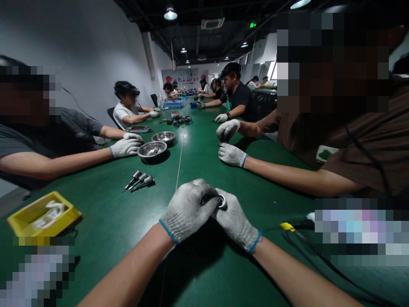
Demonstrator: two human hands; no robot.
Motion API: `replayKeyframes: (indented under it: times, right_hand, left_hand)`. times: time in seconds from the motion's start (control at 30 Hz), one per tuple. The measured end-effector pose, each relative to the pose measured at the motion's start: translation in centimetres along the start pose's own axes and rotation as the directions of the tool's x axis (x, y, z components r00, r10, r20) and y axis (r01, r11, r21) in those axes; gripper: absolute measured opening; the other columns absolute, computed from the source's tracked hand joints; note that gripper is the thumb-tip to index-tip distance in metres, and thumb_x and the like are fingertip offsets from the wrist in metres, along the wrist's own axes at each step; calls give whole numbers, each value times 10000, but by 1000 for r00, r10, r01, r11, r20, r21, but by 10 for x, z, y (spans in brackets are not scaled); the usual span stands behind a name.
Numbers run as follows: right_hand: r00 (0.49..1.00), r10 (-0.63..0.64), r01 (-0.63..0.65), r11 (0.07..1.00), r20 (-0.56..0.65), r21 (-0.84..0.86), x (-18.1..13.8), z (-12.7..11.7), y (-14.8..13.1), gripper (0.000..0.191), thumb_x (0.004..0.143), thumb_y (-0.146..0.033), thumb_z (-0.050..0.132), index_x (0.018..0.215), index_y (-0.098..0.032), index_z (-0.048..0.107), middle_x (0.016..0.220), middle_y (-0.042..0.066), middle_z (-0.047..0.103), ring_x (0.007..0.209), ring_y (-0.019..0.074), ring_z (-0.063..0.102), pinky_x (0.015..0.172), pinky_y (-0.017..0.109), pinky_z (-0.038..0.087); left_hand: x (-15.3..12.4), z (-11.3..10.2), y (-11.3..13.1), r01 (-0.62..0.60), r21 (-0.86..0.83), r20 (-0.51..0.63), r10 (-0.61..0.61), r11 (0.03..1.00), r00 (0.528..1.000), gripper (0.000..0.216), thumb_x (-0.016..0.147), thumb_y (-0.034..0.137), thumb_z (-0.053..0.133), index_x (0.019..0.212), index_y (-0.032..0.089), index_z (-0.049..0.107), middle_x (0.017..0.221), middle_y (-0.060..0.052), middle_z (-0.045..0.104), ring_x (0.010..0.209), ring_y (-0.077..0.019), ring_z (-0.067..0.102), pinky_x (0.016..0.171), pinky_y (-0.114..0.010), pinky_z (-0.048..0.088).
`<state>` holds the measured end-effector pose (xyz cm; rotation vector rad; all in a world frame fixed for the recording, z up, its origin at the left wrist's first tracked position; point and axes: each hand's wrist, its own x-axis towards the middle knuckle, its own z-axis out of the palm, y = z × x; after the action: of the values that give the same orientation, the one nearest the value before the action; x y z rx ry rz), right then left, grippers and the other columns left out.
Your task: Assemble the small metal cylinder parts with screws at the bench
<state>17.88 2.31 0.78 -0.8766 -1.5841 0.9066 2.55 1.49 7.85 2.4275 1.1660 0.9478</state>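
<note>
My left hand point(193, 209) and my right hand point(235, 218) meet above the green table, both in white knitted gloves with blue cuffs. Between them shows the ring-shaped end of a small round metal piece point(222, 201). The right fingers are wrapped round it, and the left thumb and fingers are closed against it. Most of the piece is hidden by the gloves. Ahead and to the left lie three metal tools point(139, 181) with thick cylindrical heads and thin shafts.
A yellow bin point(72, 216) with white items stands at left. Two steel bowls point(163, 147) point(172, 135) sit farther ahead, near a co-worker's gloved hands point(126, 146). Another co-worker's gloved hands point(232, 154) are ahead right. A black cable point(326, 258) lies at right; dark parts point(180, 121) are piled beyond.
</note>
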Motion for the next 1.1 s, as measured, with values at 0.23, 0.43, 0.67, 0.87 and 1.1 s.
replayKeyframes:
  times: [0.23,0.43,0.67,0.87,1.1]
  right_hand:
    - [1000,8,-8,1000,14,-13,1,-1,-4,174,781,-341,734,727,-227,614,728,18,702,687,197,652,758,329,581]
    - [1000,11,-10,1000,23,-15,0,0,-3,203,774,-353,726,689,-232,587,703,17,678,658,198,635,766,347,584]
    - [999,8,-8,1000,35,-23,-1,0,-2,195,777,-347,743,696,-233,606,694,15,680,646,198,630,732,335,582]
    - [999,-12,13,1000,44,-28,-1,-1,-5,143,789,-316,719,718,-234,626,735,30,705,673,210,659,656,312,546]
    - [999,-11,13,999,37,-45,-1,-3,-7,157,794,-345,724,737,-231,635,750,40,717,700,217,667,675,317,553]
  left_hand:
    - [0,0,1,-2,-14,7,2,1000,1000,120,891,164,700,870,202,813,847,-30,756,754,-165,704,717,-268,541]
    - [1,0,2,12,-36,29,-11,999,1000,133,872,134,706,866,203,820,830,-21,756,744,-160,700,721,-264,535]
    - [3,-1,5,104,-75,52,-101,992,994,119,850,159,721,807,212,819,789,-10,756,720,-163,695,700,-265,533]
    - [4,-2,10,162,-48,53,-159,986,986,120,824,164,718,801,218,822,774,-10,759,710,-171,693,701,-277,539]
    - [3,1,15,180,-13,30,-179,984,983,164,830,185,661,830,218,821,837,-31,785,778,-195,716,718,-294,549]
